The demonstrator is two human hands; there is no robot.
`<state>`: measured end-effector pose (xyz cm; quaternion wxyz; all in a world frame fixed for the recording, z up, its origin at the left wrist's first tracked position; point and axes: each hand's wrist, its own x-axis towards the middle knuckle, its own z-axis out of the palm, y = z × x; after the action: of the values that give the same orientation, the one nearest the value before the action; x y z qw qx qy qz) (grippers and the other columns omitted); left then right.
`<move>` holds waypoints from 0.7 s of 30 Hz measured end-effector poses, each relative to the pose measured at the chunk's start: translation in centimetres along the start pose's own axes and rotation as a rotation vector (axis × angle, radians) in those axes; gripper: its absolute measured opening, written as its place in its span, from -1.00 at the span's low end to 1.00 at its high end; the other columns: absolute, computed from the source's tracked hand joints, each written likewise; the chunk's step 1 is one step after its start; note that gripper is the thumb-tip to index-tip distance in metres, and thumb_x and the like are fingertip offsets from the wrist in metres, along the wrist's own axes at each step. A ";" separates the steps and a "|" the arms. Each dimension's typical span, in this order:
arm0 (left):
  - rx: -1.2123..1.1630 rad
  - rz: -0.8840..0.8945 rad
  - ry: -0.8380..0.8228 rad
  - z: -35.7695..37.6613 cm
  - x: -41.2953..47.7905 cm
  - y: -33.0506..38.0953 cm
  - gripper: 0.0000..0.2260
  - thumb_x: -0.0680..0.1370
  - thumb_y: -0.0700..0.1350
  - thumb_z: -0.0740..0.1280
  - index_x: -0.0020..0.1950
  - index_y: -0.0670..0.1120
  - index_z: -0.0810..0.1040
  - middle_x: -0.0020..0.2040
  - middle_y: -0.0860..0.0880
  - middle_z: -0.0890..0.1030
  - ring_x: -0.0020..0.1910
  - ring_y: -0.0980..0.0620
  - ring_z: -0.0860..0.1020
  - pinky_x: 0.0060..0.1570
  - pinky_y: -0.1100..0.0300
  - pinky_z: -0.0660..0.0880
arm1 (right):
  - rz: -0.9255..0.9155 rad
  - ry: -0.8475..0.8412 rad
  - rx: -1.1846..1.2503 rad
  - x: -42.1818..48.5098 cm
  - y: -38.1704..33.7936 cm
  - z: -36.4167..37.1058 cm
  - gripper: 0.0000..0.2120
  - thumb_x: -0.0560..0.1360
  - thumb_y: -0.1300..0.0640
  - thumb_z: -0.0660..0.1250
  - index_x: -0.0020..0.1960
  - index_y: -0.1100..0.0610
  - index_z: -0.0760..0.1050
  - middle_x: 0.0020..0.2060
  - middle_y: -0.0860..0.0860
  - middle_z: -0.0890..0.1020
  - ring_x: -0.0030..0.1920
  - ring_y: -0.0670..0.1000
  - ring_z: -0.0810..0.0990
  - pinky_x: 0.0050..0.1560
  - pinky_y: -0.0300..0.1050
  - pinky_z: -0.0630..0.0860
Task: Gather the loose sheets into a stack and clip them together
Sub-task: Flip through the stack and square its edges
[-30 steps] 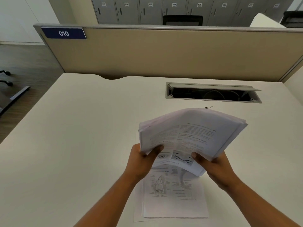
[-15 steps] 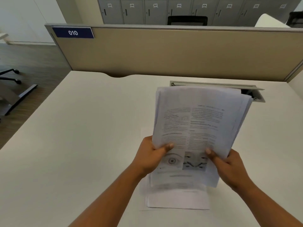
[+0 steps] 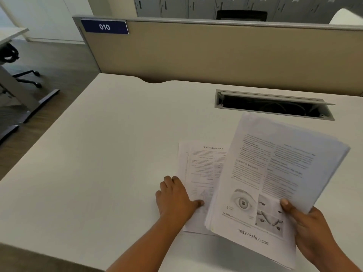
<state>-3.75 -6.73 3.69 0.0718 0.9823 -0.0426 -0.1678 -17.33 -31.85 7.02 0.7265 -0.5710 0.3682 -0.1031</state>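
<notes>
One second ago both hands held the stack of sheets (image 3: 275, 173) up over the desk; now the left hand (image 3: 176, 199) has let go of it and dropped to the loose sheets (image 3: 202, 169) lying on the white desk (image 3: 117, 154). The stack, carried by the right hand (image 3: 312, 228) alone, has swung to the right and tilts low over the desk, its left edge overlapping the loose sheets. Its top page shows a drawing of an eye and the line "mebooksfree.com".

The right hand grips the stack at its near right corner, thumb (image 3: 286, 205) pressed on the top page, the fingers hidden beneath the paper. The left hand sits at the left edge of the loose sheets, thumb (image 3: 196, 203) stretched onto the paper and knuckles bent over the edge. The fingertips are out of sight, so it cannot be told whether this hand grips the sheets or only rests on them. Both forearms reach in from the bottom of the view.

Beyond the papers an open cable slot (image 3: 275, 107) is set into the desk. A tan partition (image 3: 216, 55) behind it carries a blue label (image 3: 104, 27) reading "010". Grey lockers (image 3: 176, 6) line the far wall, and a chair base (image 3: 29, 77) stands on the floor at left.
</notes>
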 end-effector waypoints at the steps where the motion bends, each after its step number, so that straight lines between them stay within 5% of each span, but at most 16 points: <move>1: -0.036 -0.023 -0.008 -0.2 0.3 -0.2 -0.18 0.31 0.44 0.40 0.34 -0.09 0.34 0.26 -0.07 0.42 0.23 -0.06 0.45 0.12 0.07 0.45 | 0.000 0.003 0.000 0.0 0.1 0.0 -0.85 0.52 0.28 0.33 0.07 0.15 0.58 -0.18 -0.01 0.76 -0.20 0.09 0.73 -0.34 -0.08 0.67; 7: -0.274 -0.109 -0.049 -1.2 1.3 -0.9 -0.25 0.29 0.24 0.57 0.27 -0.10 0.33 0.21 -0.08 0.49 0.18 -0.08 0.55 0.01 0.05 0.54 | 0.004 0.002 0.015 -0.3 0.5 -0.2 -0.83 0.51 0.27 0.34 0.08 0.14 0.58 -0.16 -0.03 0.77 -0.20 0.05 0.74 -0.33 -0.13 0.66; 11: -0.107 0.004 0.139 -1.1 1.2 -0.6 -0.33 0.37 0.26 0.49 0.28 -0.07 0.33 0.23 -0.07 0.42 0.17 -0.03 0.45 0.10 0.13 0.43 | 0.015 -0.018 0.044 -0.4 0.7 -0.2 -0.81 0.44 0.21 0.37 0.05 0.11 0.58 -0.16 -0.03 0.77 -0.23 0.00 0.75 -0.34 -0.14 0.66; 17: -0.158 -0.018 0.049 -0.1 1.2 0.5 -0.32 0.40 0.32 0.42 0.30 -0.11 0.37 0.24 -0.09 0.43 0.21 -0.06 0.46 0.11 0.08 0.50 | 0.144 -0.036 0.028 0.2 3.0 1.1 -0.77 0.50 0.25 0.36 0.16 0.18 0.58 -0.05 0.16 0.75 -0.12 0.23 0.74 -0.14 0.13 0.65; 21: -0.390 -0.104 -0.013 -0.3 1.7 0.7 -0.32 0.31 0.16 0.58 0.22 -0.15 0.36 0.17 -0.11 0.48 0.15 -0.12 0.54 0.00 0.03 0.56 | 0.208 -0.031 0.027 1.1 3.0 1.6 -0.76 0.50 0.26 0.38 0.16 0.15 0.59 -0.07 0.12 0.76 -0.16 0.17 0.75 -0.16 0.06 0.64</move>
<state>-2.05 -7.59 3.54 0.2517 0.9495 0.0413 -0.1825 -16.28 -30.30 3.95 0.7464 -0.5214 0.4128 -0.0231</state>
